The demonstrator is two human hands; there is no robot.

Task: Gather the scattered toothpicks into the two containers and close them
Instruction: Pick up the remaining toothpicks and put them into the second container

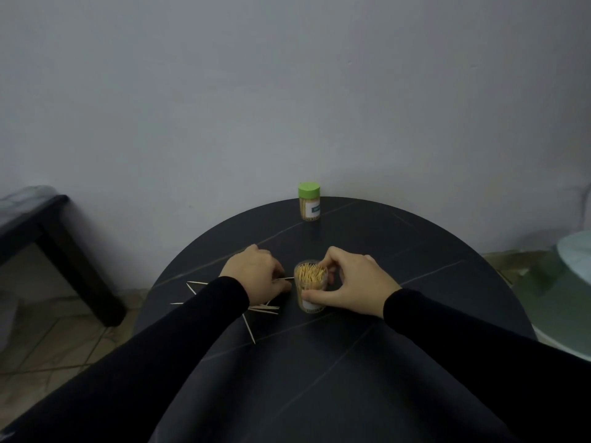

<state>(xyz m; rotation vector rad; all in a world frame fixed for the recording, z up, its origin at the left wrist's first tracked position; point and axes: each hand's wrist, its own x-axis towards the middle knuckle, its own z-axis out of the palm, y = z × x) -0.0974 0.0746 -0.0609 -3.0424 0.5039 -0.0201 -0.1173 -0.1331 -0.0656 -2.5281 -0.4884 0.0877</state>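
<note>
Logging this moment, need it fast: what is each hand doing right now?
Left hand: fingers curled, pinching loose toothpicks on the table.
Right hand: gripping the open container.

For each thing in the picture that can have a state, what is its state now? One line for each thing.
Far container: upright, closed with a green lid.
Near container: upright, open, filled with toothpicks.
Loose toothpicks: lying scattered on the table.
Left hand: fingers curled, pinching toothpicks.
Right hand: grips the near container.
</note>
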